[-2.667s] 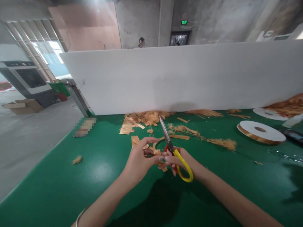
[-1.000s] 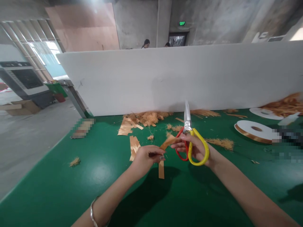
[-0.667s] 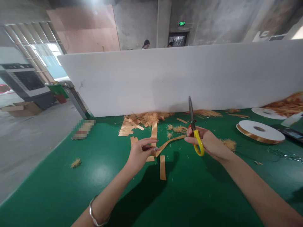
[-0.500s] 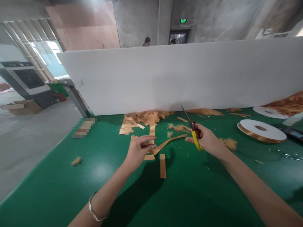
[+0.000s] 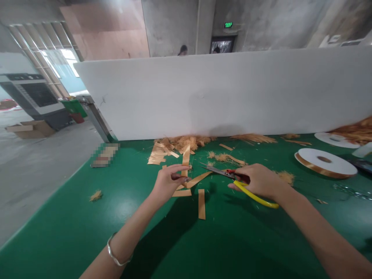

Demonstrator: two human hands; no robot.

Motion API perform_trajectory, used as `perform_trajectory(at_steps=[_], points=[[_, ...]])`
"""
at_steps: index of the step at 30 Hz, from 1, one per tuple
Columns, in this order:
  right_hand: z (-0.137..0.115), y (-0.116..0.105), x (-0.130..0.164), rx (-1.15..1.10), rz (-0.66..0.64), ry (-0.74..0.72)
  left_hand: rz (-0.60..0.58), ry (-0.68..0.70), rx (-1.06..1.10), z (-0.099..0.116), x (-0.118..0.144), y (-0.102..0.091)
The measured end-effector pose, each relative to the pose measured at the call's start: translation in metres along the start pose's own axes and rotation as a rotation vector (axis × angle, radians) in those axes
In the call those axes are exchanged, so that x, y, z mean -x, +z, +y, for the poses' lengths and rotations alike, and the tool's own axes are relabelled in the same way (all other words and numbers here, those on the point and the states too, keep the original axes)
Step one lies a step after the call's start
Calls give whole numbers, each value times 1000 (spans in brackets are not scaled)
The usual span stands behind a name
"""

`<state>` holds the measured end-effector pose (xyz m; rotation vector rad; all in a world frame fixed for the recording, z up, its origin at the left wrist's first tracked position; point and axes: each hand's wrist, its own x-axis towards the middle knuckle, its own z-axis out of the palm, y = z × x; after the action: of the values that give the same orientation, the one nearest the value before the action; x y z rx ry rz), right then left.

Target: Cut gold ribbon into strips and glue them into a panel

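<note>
My left hand [image 5: 171,180] pinches a gold ribbon [image 5: 200,178] between thumb and fingers, just above the green table [image 5: 244,240]. One end of the ribbon stands up past my fingers; the other runs right, beneath the scissors. In my right hand [image 5: 258,180] are scissors [image 5: 255,198] with yellow and red handles, their blades pointing left toward the ribbon. Whether the blades touch it I cannot tell. Short cut ribbon pieces lie below my left hand, one ribbon piece [image 5: 201,204] upright in view and another ribbon piece [image 5: 182,193] lying sideways.
A white spool of gold ribbon [image 5: 325,161] lies at the right. Frayed fibres [image 5: 186,141] and ribbon scraps [image 5: 157,154] line the foot of the white partition [image 5: 203,93]. A small fibre tuft [image 5: 95,195] is at the left.
The scissors have swung from pointing up to pointing left, their tips now closer to my left hand. My left hand keeps its pinch on the ribbon.
</note>
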<state>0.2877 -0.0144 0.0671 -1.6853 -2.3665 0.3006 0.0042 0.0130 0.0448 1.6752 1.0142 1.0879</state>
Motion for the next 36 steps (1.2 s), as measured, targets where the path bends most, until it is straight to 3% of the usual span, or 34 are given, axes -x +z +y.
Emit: perform_trajectory(at_steps=[9,14,36], points=[[-24,12,0,87,-100,-106,-148,-2,100,6,1,-8],[-25,12,-1,26,-46,-104,-155,-18,130,5,1,-7],[-31,10,0,66,-117,-140,-264,-58,241,6,3,-3]])
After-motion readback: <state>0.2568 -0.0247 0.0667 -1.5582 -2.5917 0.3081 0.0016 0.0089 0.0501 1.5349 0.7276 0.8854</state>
